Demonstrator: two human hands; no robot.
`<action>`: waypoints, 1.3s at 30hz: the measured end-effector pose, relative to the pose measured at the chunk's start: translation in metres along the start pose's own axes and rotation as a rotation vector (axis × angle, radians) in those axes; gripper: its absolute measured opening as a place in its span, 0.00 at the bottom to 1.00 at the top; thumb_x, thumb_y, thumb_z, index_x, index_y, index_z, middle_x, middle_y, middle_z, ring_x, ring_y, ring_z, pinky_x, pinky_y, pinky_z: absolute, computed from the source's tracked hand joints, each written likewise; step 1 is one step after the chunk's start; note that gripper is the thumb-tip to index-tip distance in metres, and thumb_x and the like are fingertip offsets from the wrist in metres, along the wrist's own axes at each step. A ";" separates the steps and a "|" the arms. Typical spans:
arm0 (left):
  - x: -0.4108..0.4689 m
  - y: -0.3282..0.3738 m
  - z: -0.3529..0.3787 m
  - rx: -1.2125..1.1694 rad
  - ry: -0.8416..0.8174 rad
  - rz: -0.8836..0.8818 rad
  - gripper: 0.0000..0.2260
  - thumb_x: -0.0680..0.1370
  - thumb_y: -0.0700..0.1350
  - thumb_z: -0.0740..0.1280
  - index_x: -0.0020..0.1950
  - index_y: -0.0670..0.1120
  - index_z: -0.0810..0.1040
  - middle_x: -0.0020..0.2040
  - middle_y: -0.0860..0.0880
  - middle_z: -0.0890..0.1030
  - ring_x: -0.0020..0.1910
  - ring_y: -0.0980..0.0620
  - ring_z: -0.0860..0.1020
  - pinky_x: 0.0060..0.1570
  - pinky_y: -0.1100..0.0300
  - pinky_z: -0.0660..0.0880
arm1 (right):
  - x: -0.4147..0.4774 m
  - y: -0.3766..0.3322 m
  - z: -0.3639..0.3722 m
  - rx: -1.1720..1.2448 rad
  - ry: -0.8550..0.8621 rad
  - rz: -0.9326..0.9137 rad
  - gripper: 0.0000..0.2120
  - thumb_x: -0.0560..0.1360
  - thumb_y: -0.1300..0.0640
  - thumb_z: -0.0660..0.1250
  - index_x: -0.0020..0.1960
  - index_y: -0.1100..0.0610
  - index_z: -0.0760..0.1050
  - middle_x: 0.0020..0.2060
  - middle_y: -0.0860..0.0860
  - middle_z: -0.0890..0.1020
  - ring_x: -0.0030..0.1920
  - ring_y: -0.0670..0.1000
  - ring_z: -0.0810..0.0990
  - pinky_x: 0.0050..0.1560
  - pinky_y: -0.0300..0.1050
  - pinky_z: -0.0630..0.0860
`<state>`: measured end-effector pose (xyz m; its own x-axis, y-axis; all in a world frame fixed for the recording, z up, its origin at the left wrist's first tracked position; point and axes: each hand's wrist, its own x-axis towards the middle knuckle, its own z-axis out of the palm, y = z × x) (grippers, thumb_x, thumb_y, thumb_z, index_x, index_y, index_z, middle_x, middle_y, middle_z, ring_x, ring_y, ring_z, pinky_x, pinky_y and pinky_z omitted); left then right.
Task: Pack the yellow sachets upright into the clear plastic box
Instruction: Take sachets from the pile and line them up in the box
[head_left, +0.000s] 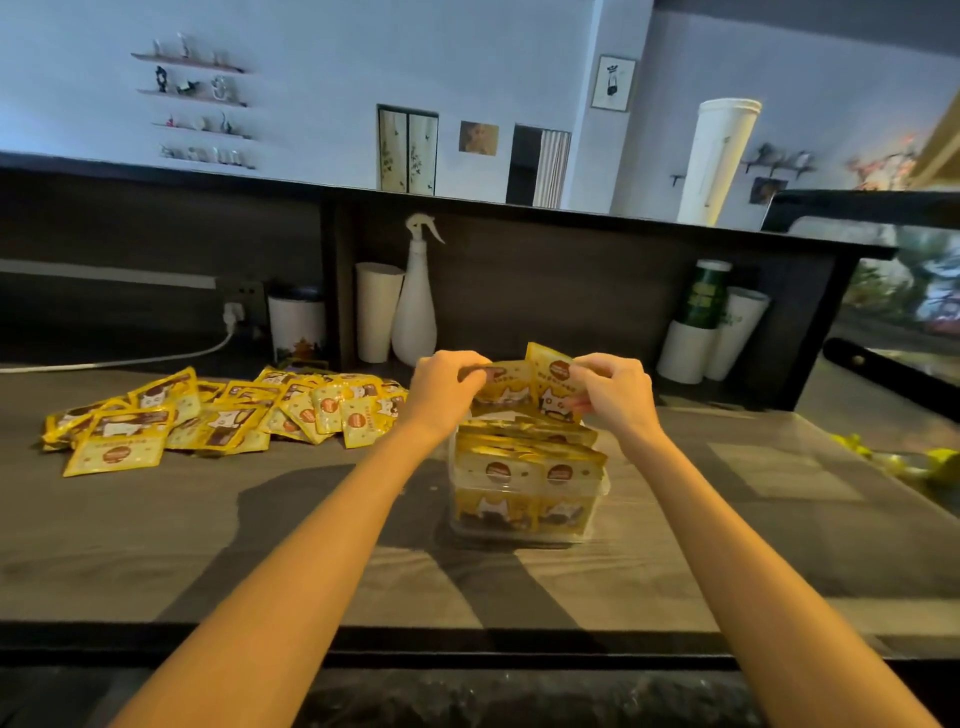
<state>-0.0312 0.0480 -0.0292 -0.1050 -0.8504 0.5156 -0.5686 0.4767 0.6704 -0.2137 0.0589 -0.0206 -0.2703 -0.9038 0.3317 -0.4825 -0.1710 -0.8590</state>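
The clear plastic box stands on the surface, directly ahead of the person. Yellow sachets stand upright inside it, packed in rows, tops above the rim. Both hands are just above the far side of the box. The left hand has its fingers curled and pinching the top edge of a held sachet. The right hand pinches a second held sachet, which overlaps the first and tilts slightly. The lower edges of both sachets meet the rows in the box. A loose pile of sachets lies flat to the left of the box, apart from it. A white spray bottle and paper cups stand beyond the box, against the back panel.
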 end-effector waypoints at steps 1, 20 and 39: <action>-0.001 -0.002 0.002 0.001 -0.034 -0.011 0.11 0.79 0.41 0.62 0.57 0.42 0.81 0.53 0.44 0.83 0.56 0.48 0.78 0.54 0.58 0.73 | 0.000 0.003 0.000 -0.005 -0.019 0.012 0.07 0.78 0.57 0.63 0.50 0.54 0.79 0.44 0.49 0.80 0.38 0.46 0.81 0.42 0.40 0.80; 0.005 -0.008 0.001 0.209 -0.485 -0.065 0.11 0.80 0.41 0.58 0.56 0.41 0.79 0.45 0.47 0.76 0.41 0.56 0.72 0.37 0.66 0.67 | -0.001 0.016 -0.002 -0.305 -0.340 0.032 0.12 0.79 0.61 0.59 0.57 0.61 0.79 0.54 0.56 0.80 0.55 0.51 0.75 0.53 0.42 0.68; 0.026 -0.009 0.017 0.153 -0.553 -0.087 0.09 0.78 0.37 0.59 0.43 0.39 0.78 0.42 0.42 0.76 0.38 0.55 0.72 0.39 0.65 0.68 | 0.006 0.022 -0.003 -0.225 -0.357 0.007 0.11 0.78 0.63 0.59 0.54 0.64 0.79 0.48 0.53 0.78 0.51 0.48 0.73 0.45 0.36 0.68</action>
<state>-0.0431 0.0180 -0.0312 -0.4399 -0.8946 0.0784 -0.7016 0.3969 0.5918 -0.2287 0.0505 -0.0366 0.0122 -0.9907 0.1358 -0.6623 -0.1098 -0.7412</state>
